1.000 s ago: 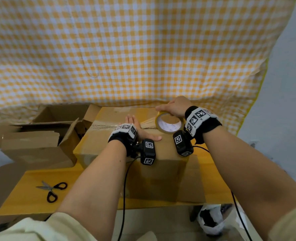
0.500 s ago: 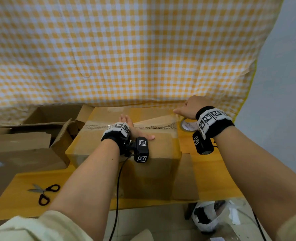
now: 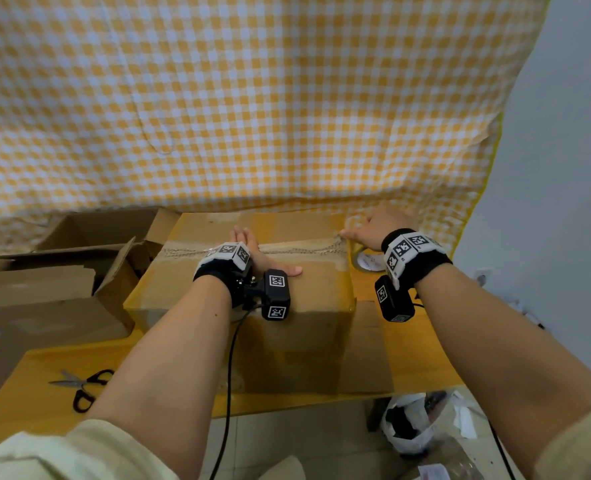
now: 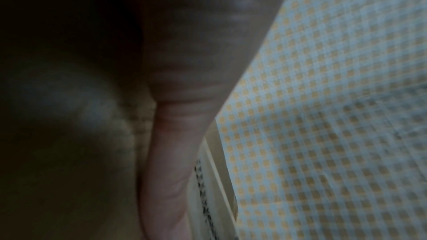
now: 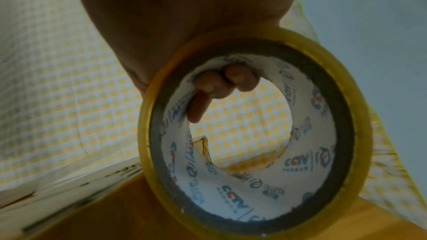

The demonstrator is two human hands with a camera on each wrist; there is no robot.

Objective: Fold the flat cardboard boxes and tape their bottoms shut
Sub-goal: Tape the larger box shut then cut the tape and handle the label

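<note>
My left hand (image 3: 252, 252) lies flat, fingers straight, pressing down on top of the cardboard box (image 3: 238, 292), right over the taped centre seam. The box stands on the yellow surface (image 3: 422, 351), bottom flaps up. My right hand (image 3: 373, 226) is just off the box's right edge, gripping the tape roll (image 3: 368, 261) — in the right wrist view the fingertips (image 5: 221, 83) curl inside the roll's printed core. The roll sits low beside the box, close to the surface; whether it touches I cannot tell. Further left stand other open boxes (image 3: 55, 282), and scissors (image 3: 81, 386) lie near the front edge.
</note>
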